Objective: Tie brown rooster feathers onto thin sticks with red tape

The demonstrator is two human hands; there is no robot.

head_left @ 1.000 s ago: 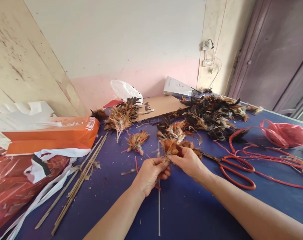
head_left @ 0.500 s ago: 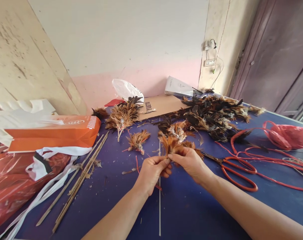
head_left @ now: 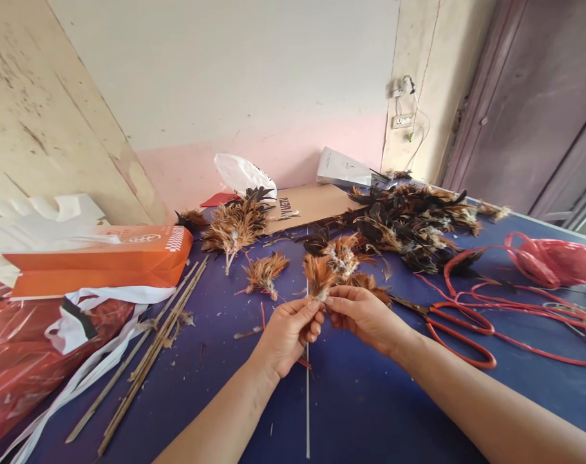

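Observation:
Over the middle of the blue table, my left hand (head_left: pixel 293 328) pinches a small bunch of brown feathers (head_left: pixel 318 274) by its pale lower end, tips pointing up and away. My right hand (head_left: pixel 363 316) is closed at the same end from the right, thumb and fingertips against the bunch. Just beyond lies another feather clump (head_left: pixel 342 254) with a white fluffy base. A smaller tied feather bundle (head_left: pixel 266 274) rests to the left. Farther left, a larger feather bunch (head_left: pixel 235 225) is fixed on a short stick.
Red-handled scissors (head_left: pixel 460 328) lie right of my hands, near loose pink twine and its ball (head_left: pixel 554 258). A big feather heap (head_left: pixel 409 225) fills the back right. Thin sticks (head_left: pixel 152 354), an orange bag (head_left: pixel 100 258) and a red plastic bag (head_left: pixel 46 361) occupy the left.
The feather bunch now stands more upright and shows more of its pale base. My right hand has drawn slightly lower and off its top, fingertips still at the base.

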